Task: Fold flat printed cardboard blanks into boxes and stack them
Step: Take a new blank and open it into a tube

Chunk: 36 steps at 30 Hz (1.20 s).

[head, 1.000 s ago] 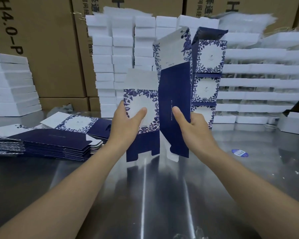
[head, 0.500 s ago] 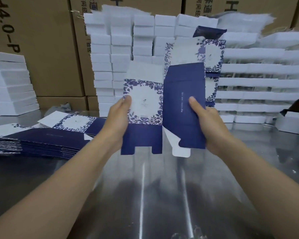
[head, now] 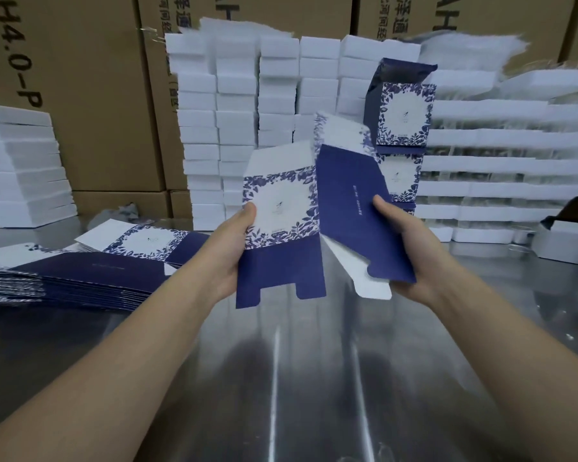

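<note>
Blank at mid-frame now spreads wider; my left hand and right hand grip its sides, squaring it up.

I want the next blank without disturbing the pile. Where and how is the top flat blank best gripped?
Probably pinch the top flat blank by its navy right end, coming from the right. It lies skewed on the pile, so that end juts past the sheets below, leaving an edge free.

At frame center your left hand and right hand grip a half-opened printed blank above the steel table.
</note>
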Available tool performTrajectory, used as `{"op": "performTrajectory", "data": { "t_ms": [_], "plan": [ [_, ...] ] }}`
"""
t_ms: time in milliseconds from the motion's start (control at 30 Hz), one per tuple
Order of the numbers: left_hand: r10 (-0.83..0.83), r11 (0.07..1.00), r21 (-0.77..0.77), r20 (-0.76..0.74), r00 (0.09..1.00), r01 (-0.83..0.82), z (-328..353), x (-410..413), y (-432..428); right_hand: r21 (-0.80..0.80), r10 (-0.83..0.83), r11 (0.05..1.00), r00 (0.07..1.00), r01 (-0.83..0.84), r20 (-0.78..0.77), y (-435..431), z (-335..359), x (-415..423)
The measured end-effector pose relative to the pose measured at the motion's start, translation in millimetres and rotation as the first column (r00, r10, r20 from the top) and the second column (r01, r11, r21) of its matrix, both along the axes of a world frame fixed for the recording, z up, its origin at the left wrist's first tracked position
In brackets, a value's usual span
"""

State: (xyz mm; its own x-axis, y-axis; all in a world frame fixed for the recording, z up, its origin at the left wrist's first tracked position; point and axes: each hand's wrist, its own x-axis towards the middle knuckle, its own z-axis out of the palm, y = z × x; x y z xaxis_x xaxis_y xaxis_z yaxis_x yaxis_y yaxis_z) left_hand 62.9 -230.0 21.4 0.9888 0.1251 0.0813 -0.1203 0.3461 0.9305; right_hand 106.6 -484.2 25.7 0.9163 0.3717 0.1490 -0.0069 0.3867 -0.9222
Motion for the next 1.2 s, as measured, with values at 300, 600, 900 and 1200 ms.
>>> {"op": "performTrajectory", "data": {
  "t_ms": [300,600,900,1200],
  "plan": [
    [0.205,0.976,0.078,-0.021,0.978,-0.203,-7,5,5,0.013,-0.298,0.954,0.952,0.3,-0.062,11,-6,0],
    [-0.353,0.88,0.331,-0.021,0.935,0.34,-26,3,-20,-0.01,-0.034,0.999,0.999,0.035,0.032,38,-10,-17],
    [-0.075,0.993,0.101,0.19,0.979,0.057,-17,-6,-56,-0.001,-0.091,0.996,0.992,0.091,0.084,63,-22,-30],
    [-0.158,0.987,0.024,0.142,0.977,0.156,-8,-9,-41,-0.12,-0.083,0.987,0.985,0.102,0.15,59,-17,-28]
  ]
}}
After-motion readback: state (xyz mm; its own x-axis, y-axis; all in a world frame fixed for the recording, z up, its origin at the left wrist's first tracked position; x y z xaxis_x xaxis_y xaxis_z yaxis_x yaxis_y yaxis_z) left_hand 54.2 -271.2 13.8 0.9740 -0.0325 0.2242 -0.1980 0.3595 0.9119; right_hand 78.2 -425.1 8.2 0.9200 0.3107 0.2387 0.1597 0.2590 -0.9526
